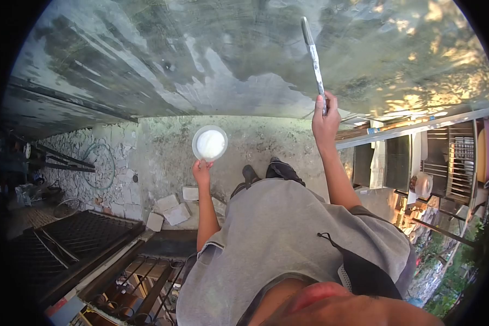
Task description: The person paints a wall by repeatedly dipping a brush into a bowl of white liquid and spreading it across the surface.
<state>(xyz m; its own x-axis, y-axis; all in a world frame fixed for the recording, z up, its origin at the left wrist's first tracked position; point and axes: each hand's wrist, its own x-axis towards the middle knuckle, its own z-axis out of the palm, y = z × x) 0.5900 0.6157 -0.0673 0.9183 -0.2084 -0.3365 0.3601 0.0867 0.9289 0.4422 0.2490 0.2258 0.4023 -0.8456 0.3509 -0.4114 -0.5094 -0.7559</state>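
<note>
My right hand (326,122) is closed around the lower end of a paintbrush (315,62). The brush has a pale, paint-smeared handle and dark bristles, and it points up over the wall (228,60). That wall is grey-green with uneven whitish streaks and patches. On the other side, my left hand (201,170) grips the near rim of a round, translucent tub (210,143) with white paint in it. The tub is held out in front of me, above the concrete floor (266,137).
Several pale blocks (175,212) lie on the floor to my left, near a dark metal railing (146,282). A coiled hose (99,165) is by the rough stone wall (122,179). Wooden racks (453,163) stand to the right, past a long pale beam (418,126).
</note>
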